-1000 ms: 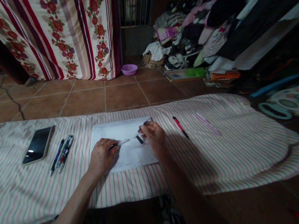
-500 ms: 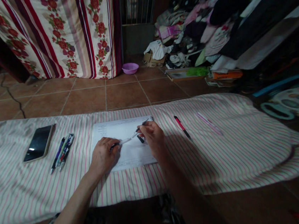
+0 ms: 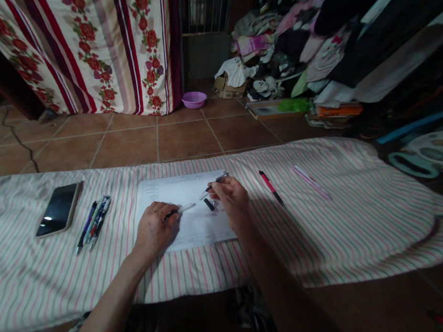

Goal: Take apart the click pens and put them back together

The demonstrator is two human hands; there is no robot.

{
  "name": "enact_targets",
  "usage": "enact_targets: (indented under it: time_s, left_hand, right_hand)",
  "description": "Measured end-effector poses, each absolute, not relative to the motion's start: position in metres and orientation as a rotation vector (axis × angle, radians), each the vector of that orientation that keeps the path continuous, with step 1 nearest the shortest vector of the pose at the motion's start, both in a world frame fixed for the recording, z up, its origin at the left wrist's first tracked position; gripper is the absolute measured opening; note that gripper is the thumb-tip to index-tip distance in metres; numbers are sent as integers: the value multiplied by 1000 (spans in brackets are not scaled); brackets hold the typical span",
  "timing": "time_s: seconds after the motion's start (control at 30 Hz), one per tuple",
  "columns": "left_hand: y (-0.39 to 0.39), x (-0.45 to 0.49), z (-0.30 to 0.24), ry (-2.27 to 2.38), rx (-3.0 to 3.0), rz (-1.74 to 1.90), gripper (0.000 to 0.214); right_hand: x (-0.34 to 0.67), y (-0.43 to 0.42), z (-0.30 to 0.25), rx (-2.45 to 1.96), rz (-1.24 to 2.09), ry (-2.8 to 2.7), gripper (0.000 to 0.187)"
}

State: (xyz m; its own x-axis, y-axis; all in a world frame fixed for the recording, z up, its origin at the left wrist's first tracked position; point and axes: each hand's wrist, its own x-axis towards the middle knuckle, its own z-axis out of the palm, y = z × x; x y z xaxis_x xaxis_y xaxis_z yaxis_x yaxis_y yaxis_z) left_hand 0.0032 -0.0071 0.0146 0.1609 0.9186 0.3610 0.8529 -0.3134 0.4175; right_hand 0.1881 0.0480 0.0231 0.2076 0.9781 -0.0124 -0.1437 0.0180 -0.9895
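My left hand (image 3: 157,226) rests on a sheet of paper (image 3: 200,226), its fingers closed on a clear pen barrel (image 3: 187,207) with a dark end. In my right hand (image 3: 230,196), the fingers pinch another slim pen piece (image 3: 204,193), dark along its length with a pale tip towards the left. The two tips point at each other, with a small gap between them. Just below the right fingers, a small black pen cap (image 3: 209,204) lies on the paper. Printed lines show along the sheet's edges.
On the striped cloth (image 3: 332,239), a phone (image 3: 59,209) and several pens (image 3: 93,224) lie to the left. A red pen (image 3: 272,188) and a pink-and-white pen (image 3: 312,182) lie to the right. Beyond are a purple basin (image 3: 194,100) and piled clothes (image 3: 256,41).
The two pen pieces, joined in a line earlier, now have a gap between their tips. My right hand has shifted slightly right, and the black cap shows more fully.
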Motion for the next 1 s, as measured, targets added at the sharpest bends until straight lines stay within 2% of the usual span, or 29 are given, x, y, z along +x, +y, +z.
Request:
enact_targets:
  time_s: [1.0]
  left_hand:
    - [-8,6,15,1785,2272,884,15]
  right_hand:
    - [184,45,19,-1177,1123,-1030,25]
